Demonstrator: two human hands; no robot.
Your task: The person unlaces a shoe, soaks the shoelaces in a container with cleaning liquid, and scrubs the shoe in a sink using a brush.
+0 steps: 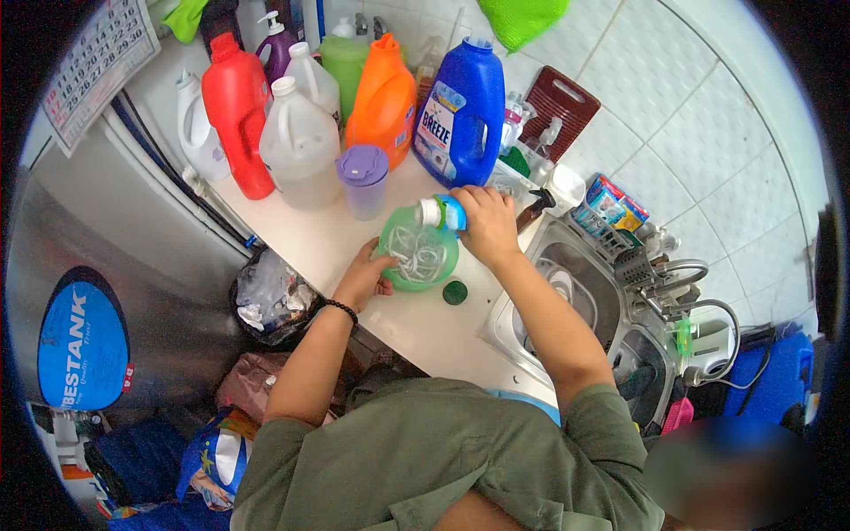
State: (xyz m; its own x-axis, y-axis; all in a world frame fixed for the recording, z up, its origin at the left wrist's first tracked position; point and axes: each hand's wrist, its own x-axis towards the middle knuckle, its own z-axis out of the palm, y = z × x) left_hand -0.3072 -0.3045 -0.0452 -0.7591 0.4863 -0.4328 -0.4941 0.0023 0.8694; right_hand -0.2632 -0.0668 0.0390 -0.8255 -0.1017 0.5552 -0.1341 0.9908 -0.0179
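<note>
On the white counter stands a translucent green container [417, 254] with pale, looped shapes showing inside it. My left hand [361, 276] holds its left side, thumb on the wall and fingers curled beneath. In my right hand [487, 221] is a small blue and green bottle [451, 213], tilted on its side, its white end over the container's upper edge. Whether anything flows from it is too small to tell. A round dark green lid [455, 293] lies on the counter just right of the container.
Behind stand a lidded purple cup [364, 181], a clear jug [299, 146], a red bottle [237, 115], an orange bottle [382, 102] and a blue Breeze bottle [460, 115]. A steel sink [611, 292] is at right, a bin bag [270, 296] at left. Another person [730, 473] is blurred at lower right.
</note>
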